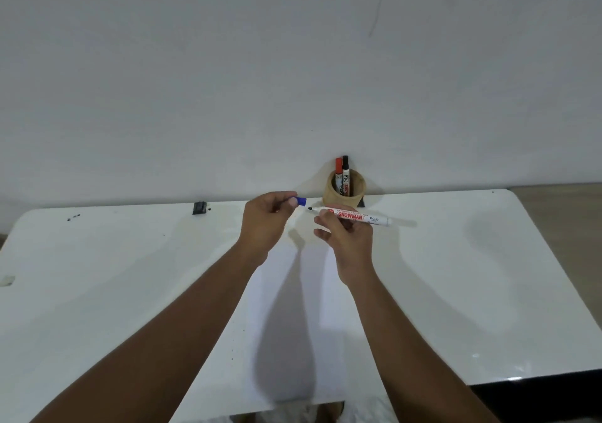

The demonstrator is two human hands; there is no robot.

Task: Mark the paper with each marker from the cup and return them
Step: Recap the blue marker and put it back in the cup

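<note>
My right hand (347, 238) holds a white marker (358, 217) level above the table, its dark bare tip pointing left. My left hand (265, 222) pinches the marker's blue cap (300, 200), a short gap away from the tip. Under both forearms lies a white sheet of paper (286, 325), reaching to the near table edge. A brown cup (344, 189) stands at the back of the table against the wall, just behind my hands. Inside it stand a red-capped marker (338, 170) and a black-capped marker (345, 168), both upright.
The white table (114, 276) runs wide to left and right, with the wall right behind it. A small black clip-like object (199, 207) sits at the back left edge. A dark strip borders the table's near right corner (537, 396).
</note>
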